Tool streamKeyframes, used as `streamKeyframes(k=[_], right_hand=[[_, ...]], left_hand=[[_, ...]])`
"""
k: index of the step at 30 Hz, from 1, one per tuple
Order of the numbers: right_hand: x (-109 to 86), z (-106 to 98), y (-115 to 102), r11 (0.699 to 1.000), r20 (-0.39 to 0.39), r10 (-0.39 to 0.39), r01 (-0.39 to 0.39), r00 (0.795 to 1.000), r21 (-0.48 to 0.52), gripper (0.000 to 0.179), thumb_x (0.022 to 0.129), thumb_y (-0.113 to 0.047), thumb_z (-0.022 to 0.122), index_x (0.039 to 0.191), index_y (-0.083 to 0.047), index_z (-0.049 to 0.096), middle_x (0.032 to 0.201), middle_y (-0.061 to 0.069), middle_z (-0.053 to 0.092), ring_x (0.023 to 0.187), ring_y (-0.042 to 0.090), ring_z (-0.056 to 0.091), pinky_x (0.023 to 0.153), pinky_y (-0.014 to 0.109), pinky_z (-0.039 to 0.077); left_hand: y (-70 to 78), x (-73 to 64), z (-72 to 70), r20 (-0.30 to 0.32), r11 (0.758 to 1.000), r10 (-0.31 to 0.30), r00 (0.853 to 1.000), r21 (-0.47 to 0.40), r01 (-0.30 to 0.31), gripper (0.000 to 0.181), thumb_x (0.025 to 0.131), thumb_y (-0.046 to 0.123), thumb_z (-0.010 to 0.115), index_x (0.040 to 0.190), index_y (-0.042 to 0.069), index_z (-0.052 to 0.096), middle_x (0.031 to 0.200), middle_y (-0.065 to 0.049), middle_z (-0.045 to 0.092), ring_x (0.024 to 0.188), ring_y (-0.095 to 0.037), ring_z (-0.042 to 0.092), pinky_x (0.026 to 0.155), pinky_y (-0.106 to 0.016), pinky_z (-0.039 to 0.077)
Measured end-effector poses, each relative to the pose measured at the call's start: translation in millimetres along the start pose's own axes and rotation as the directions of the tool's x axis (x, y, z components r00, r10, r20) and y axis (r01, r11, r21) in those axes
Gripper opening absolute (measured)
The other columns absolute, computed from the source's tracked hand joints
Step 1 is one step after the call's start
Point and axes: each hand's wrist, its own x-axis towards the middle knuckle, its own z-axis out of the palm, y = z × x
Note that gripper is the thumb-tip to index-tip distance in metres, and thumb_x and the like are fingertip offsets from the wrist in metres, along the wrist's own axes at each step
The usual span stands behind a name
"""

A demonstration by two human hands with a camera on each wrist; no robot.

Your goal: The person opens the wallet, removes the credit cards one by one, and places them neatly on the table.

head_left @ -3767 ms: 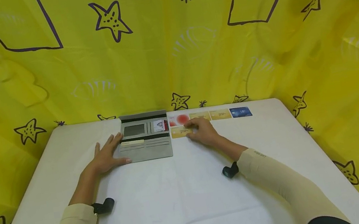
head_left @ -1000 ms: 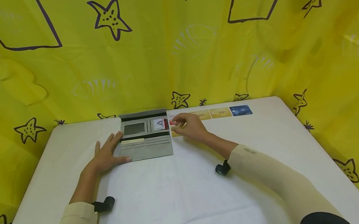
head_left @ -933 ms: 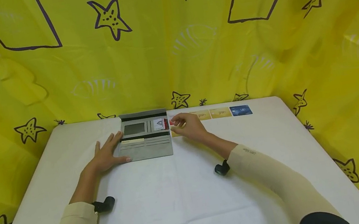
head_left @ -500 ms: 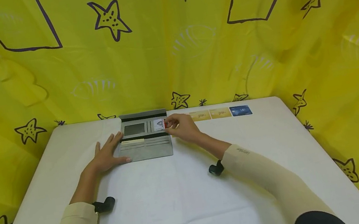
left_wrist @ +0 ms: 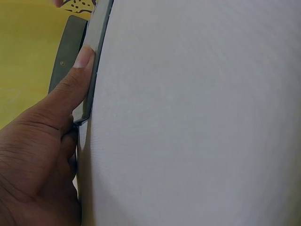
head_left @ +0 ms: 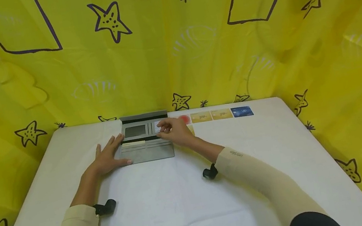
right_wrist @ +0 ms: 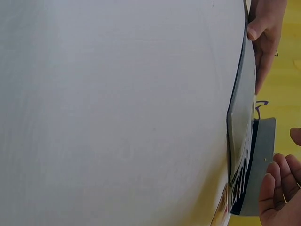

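Wallet (head_left: 148, 155) seemed light, pliable, best held by its edge (head_left: 153, 159). Left hand (head_left: 106, 160) lay spread, thumb (left_wrist: 74, 85) atop; right hand (head_left: 177, 131) half-curled, hold unclear.

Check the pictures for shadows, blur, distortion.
Head view: faint shadow beside the beige right sleeve; small print blurs on the blue rectangular card. Left wrist: dark shadow by the bare left hand. Right wrist: the grey rectangular wallet looks bowed, perhaps lens distortion.

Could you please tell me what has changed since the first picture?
The right hand has left the lower gold card and moved leftward to the white card in the wallet; whether it grips that is unclear. The left hand, wallet and card row stayed put.
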Motion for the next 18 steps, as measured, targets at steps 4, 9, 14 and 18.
streamKeyframes(k=[4, 9, 14, 18], right_hand=[[3.0, 6.9, -2.7, 1.0, 0.008, 0.003, -0.003, 1.0, 0.012, 0.03, 0.092, -0.012, 0.082, 0.116, 0.003, 0.075, 0.095, 0.007, 0.073, 0.085, 0.02, 0.067, 0.074, 0.023, 0.054], [5.5, 15.1, -3.7, 1.0, 0.026, 0.006, -0.007, 1.0, 0.015, 0.031, 0.092, -0.013, 0.082, 0.118, 0.002, 0.075, 0.096, 0.007, 0.072, 0.086, 0.018, 0.066, 0.076, 0.023, 0.055], [6.6, 20.0, -6.5, 1.0, 0.03, 0.006, -0.006, 1.0, 0.015, 0.032, 0.092, -0.011, 0.082, 0.119, 0.004, 0.075, 0.097, 0.008, 0.073, 0.087, 0.019, 0.067, 0.077, 0.023, 0.055], [6.8, 22.0, -10.6, 1.0, 0.031, 0.009, -0.009, 0.999, 0.015, 0.032, 0.092, -0.011, 0.082, 0.119, 0.004, 0.075, 0.097, 0.008, 0.073, 0.087, 0.019, 0.068, 0.077, 0.022, 0.055]], left_hand=[[-0.2, -1.5, -0.2, -0.008, 1.0, 0.0, 1.0, 0.001, 0.0, 0.106, 0.089, 0.042, 0.084, 0.166, 0.003, 0.023, 0.172, -0.024, 0.016, 0.158, -0.046, 0.005, 0.119, -0.069, -0.016], [0.4, -1.2, 0.9, -0.012, 1.0, -0.004, 1.0, -0.005, 0.004, 0.106, 0.089, 0.042, 0.084, 0.166, 0.003, 0.023, 0.172, -0.024, 0.016, 0.159, -0.046, 0.004, 0.118, -0.069, -0.016], [-0.1, 0.2, 1.9, -0.009, 1.0, -0.018, 1.0, 0.008, 0.018, 0.106, 0.089, 0.042, 0.084, 0.167, 0.004, 0.022, 0.173, -0.023, 0.016, 0.159, -0.045, 0.003, 0.119, -0.068, -0.017], [0.3, 0.2, 1.9, -0.01, 1.0, -0.019, 1.0, 0.007, 0.019, 0.106, 0.089, 0.042, 0.084, 0.166, 0.004, 0.022, 0.172, -0.023, 0.016, 0.159, -0.045, 0.003, 0.119, -0.068, -0.017]])
